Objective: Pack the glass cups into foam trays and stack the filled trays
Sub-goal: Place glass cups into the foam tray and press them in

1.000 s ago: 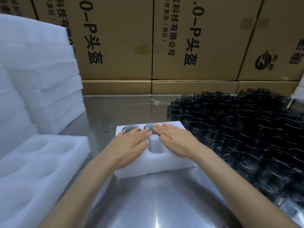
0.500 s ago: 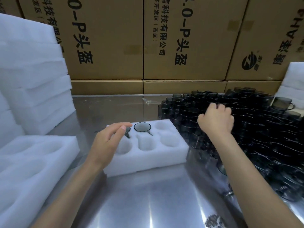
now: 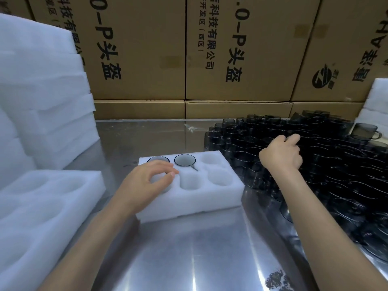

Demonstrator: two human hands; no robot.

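Observation:
A white foam tray (image 3: 220, 199) with six pockets lies on the steel table (image 3: 189, 259). Two dark glass cups sit in its far row, one in the left pocket (image 3: 157, 159) and one in the middle pocket (image 3: 184, 160). The other pockets hold nothing. My left hand (image 3: 149, 178) rests on the tray's near-left pocket with loosely curled fingers and holds nothing. A dense pile of dark glass cups (image 3: 327, 169) covers the table to the right. My right hand (image 3: 281, 154) reaches into it, its fingers curled round one cup near the pile's middle.
A second foam tray (image 3: 42, 206) with nothing in its pockets lies at the near left. Stacked foam trays (image 3: 42, 97) lean behind it. More foam (image 3: 375, 101) stands at the far right with a single cup (image 3: 364, 131) beside it. Cardboard boxes (image 3: 231, 59) wall off the back.
Both hands lifted off the two cups in the tray. My right hand swung right into the cup pile and curled onto a cup. My left hand slid back onto the tray's near-left pocket.

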